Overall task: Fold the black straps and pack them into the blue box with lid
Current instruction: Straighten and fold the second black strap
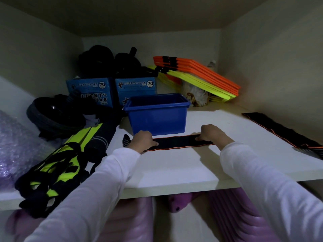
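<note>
While both my arms reach onto the white shelf (174, 168), my left hand (142, 139) presses down on the left end of a black strap (176, 142) w/ orange edging, fingers curled over it, thumb on top. My right hand (212, 132) does the same at the strap's right end, fingers bent & pinching the fabric against the shelf. Strap lies flat, stretched between the 2 hands, just in front of the blue box (157, 114). Box is open, no lid on it; can't see inside from this angle. A 2nd black strap (283, 132), also orange-edged, lies spread out well to the right on the same shelf, untouched. Behind the box: 2 blue cartons (111, 89) marked Lucky Star, & a leaning stack of orange/yellow flat bars (201, 75). To the left, a heap of neon-yellow & black gear (57, 165). Both sleeves (97, 189) are white.
</note>
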